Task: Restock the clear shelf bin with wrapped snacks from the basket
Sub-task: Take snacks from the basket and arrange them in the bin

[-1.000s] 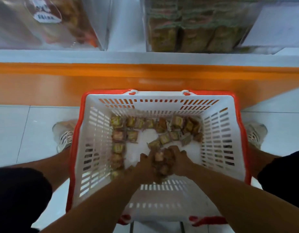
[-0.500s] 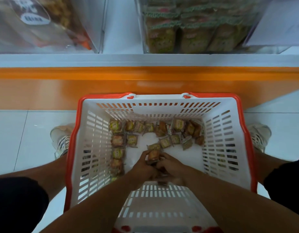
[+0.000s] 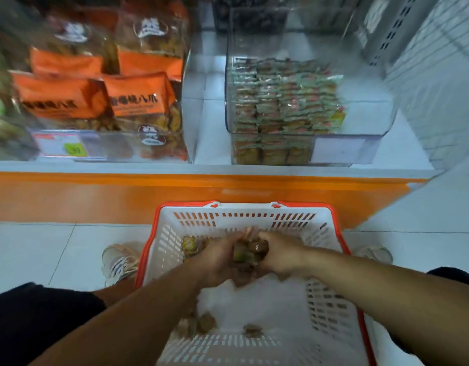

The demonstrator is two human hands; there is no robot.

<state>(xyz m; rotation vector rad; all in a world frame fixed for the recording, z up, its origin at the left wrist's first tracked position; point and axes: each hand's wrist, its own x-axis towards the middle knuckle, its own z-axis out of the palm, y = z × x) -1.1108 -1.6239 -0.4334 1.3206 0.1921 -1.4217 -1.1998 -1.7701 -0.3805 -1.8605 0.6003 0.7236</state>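
White slatted plastic basket (image 3: 175,247) with an orange-red rim is sitting on pale floor tiles, directly in front of the orange shelf base (image 3: 122,196); above its middle, the left hand (image 3: 220,260) and right hand (image 3: 280,257) are cupping together around a clump of wrapped snacks (image 3: 247,253), fingers curled in on it from both sides. Loose snacks (image 3: 205,323) are lying on the basket's floor near its closest wall, more showing blurred beyond the left hand. Beyond the basket, up on the shelf, the clear shelf bin (image 3: 360,146) is holding stacked green-edged packets on its left side, with orange snack bags (image 3: 138,99) standing further left.
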